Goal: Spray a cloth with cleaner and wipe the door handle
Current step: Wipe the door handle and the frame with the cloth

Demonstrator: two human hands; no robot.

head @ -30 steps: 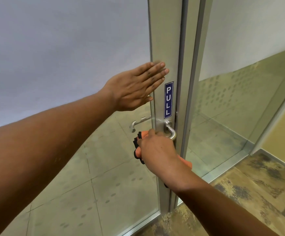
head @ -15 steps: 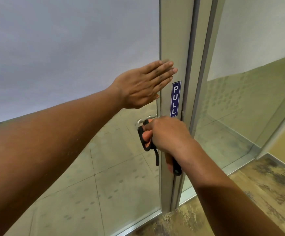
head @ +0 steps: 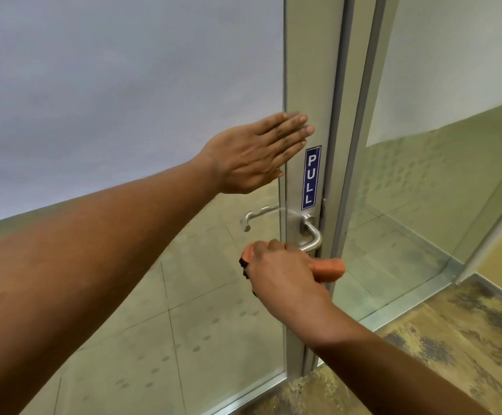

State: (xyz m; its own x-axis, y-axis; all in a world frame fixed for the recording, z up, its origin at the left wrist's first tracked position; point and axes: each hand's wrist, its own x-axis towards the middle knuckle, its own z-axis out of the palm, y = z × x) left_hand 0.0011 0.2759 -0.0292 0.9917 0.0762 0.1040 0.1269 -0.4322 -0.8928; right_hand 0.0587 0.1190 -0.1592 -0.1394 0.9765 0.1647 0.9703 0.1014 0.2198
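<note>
The left hand [head: 248,154] lies flat and open against the glass door, fingers together, with the fingertips [head: 299,128] reaching onto the metal door frame [head: 312,85] just above a blue "PULL" sticker [head: 311,178]. It holds nothing. Lower down, the right hand [head: 279,268] is closed around an orange cloth [head: 327,268] with a dark edge showing at the left of the knuckles; part of the cloth sticks out to the right of the hand. That grip sits over the near end of the silver door handle [head: 312,232], whose curved neck rises from under the hand to its mount on the frame below the sticker. Whether the cloth wraps fully round the lever cannot be told. Through the glass a tiled floor [head: 184,295] shows.
</note>
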